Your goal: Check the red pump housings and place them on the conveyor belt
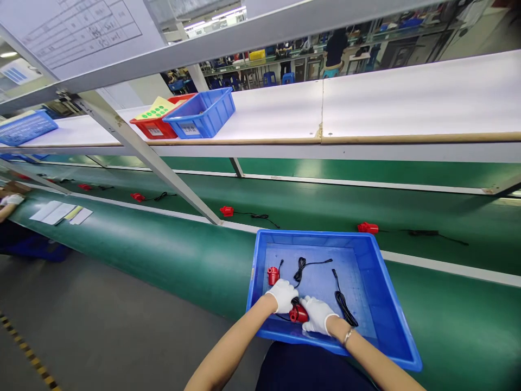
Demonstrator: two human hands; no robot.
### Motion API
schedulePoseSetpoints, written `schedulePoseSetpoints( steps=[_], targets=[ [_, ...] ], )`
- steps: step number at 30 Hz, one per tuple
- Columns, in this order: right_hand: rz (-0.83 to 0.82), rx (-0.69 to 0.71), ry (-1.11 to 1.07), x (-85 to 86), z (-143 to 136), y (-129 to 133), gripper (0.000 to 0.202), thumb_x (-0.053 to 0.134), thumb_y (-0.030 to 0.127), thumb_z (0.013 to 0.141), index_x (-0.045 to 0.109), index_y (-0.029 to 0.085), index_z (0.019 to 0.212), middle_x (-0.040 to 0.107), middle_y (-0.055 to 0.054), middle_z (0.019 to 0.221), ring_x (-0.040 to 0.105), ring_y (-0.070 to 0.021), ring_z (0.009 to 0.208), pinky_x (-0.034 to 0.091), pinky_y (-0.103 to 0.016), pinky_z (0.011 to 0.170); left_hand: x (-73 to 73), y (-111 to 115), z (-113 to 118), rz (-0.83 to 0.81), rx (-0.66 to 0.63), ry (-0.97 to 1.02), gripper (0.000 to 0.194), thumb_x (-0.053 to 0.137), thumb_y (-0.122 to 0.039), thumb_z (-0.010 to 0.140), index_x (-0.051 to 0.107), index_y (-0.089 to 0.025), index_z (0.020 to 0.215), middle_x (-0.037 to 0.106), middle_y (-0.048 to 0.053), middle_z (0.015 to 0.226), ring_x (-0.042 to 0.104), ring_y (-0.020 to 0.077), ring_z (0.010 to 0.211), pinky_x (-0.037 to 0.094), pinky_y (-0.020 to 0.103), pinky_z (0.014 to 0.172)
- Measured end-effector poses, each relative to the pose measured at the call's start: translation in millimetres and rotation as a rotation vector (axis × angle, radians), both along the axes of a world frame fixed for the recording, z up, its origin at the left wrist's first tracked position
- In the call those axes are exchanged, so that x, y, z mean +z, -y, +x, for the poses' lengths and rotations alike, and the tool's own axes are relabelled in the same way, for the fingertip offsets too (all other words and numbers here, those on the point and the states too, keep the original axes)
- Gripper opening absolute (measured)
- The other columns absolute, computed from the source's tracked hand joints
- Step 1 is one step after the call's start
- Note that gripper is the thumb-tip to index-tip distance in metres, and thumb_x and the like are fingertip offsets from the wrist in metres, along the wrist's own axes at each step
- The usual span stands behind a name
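Both my hands wear white gloves and work inside a blue plastic bin. The fingers of my left hand are curled in at a bunched black cable, part of which they cover. My right hand holds a small red pump-like unit at its right side, close to the bin's near wall. Another red unit with a short black lead stands just beyond my left hand. Two coiled black cords, one farther back and one to the right, lie on the bin floor.
The bin overlaps the green conveyor belt, where several red units with cords lie in a row. A white shelf above carries a red tray and a blue tray. A slanted metal post stands left; papers lie farther left.
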State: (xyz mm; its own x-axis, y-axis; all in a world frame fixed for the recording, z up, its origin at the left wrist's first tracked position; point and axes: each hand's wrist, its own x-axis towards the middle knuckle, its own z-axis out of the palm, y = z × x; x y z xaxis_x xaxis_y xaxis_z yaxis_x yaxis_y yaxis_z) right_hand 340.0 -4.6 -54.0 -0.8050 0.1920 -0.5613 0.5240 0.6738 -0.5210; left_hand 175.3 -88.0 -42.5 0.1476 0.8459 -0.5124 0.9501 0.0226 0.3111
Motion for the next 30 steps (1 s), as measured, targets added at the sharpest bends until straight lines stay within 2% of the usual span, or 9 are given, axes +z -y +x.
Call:
schedulePoseSetpoints(
  steps=[5,8,10,15,19,21,24,27,30],
  targets=[
    [-0.058,-0.044,0.032,-8.1,-29.6,4.8,0.036,0.061,0.038,0.093,0.060,0.014,0.120,0.060,-0.009,0.122,0.059,-0.0207,0.109,0.050,-0.044,0.096,30.9,29.0,-24.4,-0.039,0.227,0.106,0.034,0.065,-0.028,0.070,0.069,-0.017,0.102,0.071,0.016,0.104,0.066,0.0368,0.101,0.049,0.051,0.090],
    [-0.114,-0.129,0.056,-7.0,-26.4,-15.3,0.032,0.061,0.039,0.093,0.062,0.013,0.114,0.063,-0.007,0.112,0.062,-0.0179,0.101,0.053,-0.040,0.090,45.1,47.3,-30.4,-0.063,0.392,0.225,0.048,0.078,-0.036,0.058,0.070,-0.019,0.103,0.072,0.014,0.105,0.066,0.0387,0.101,0.051,0.051,0.091],
    [-0.158,-0.221,0.045,2.6,-14.3,-33.2,0.033,0.059,0.042,0.094,0.061,0.013,0.109,0.065,-0.005,0.101,0.063,-0.0154,0.090,0.054,-0.036,0.084,51.0,51.0,-24.9,-0.009,0.543,0.319,0.061,0.073,-0.047,0.068,0.063,-0.017,0.121,0.066,0.016,0.122,0.061,0.0375,0.115,0.047,0.051,0.100],
    [-0.366,-0.439,-0.090,59.0,21.5,-66.5,0.045,0.021,0.048,0.102,0.053,0.016,0.104,0.063,-0.004,0.081,0.060,-0.0122,0.065,0.050,-0.025,0.061,61.7,24.9,19.4,0.128,0.830,0.616,0.068,0.033,-0.055,0.097,0.029,-0.010,0.148,0.048,0.022,0.146,0.053,0.0266,0.129,0.043,0.043,0.108],
    [-0.483,-0.486,-0.227,115.2,33.5,-69.8,0.047,0.033,0.062,0.095,0.050,0.019,0.097,0.059,0.001,0.074,0.054,-0.0117,0.060,0.043,-0.023,0.054,87.9,-9.4,56.3,0.215,0.869,1.109,0.062,0.018,-0.055,0.101,0.032,-0.015,0.146,0.054,0.018,0.140,0.062,0.0232,0.117,0.050,0.042,0.100],
    [-0.487,-0.498,-0.270,136.7,34.7,-66.0,0.047,0.041,0.065,0.091,0.049,0.019,0.091,0.055,0.003,0.068,0.051,-0.0108,0.057,0.041,-0.022,0.054,109.1,-22.8,65.4,0.317,0.917,1.315,0.059,0.021,-0.056,0.101,0.041,-0.017,0.140,0.058,0.015,0.136,0.061,0.0236,0.118,0.049,0.044,0.101],
    [-0.386,-0.528,-0.311,160.7,34.4,-58.9,0.045,0.043,0.062,0.091,0.047,0.018,0.083,0.055,0.002,0.067,0.048,-0.0104,0.056,0.038,-0.023,0.054,143.2,-33.3,67.9,0.483,0.975,1.362,0.053,0.043,-0.058,0.096,0.050,-0.019,0.131,0.061,0.013,0.128,0.060,0.0243,0.114,0.049,0.042,0.099],
    [-0.265,-0.484,-0.331,183.5,33.0,-53.8,0.040,0.042,0.054,0.092,0.052,0.017,0.081,0.059,-0.001,0.069,0.051,-0.0127,0.060,0.038,-0.025,0.056,171.7,-32.5,62.7,0.425,0.947,1.386,0.056,0.048,-0.061,0.092,0.049,-0.018,0.129,0.064,0.011,0.116,0.065,0.0192,0.084,0.054,0.033,0.069],
    [-0.208,-0.426,-0.356,205.3,30.3,-50.0,0.027,0.045,0.041,0.089,0.059,0.018,0.088,0.065,-0.003,0.080,0.058,-0.0158,0.070,0.043,-0.027,0.064,190.3,-27.3,55.4,0.370,0.898,1.307,0.056,0.049,-0.060,0.093,0.048,-0.020,0.131,0.061,0.009,0.114,0.062,0.0188,0.087,0.052,0.034,0.077]
  ],
)
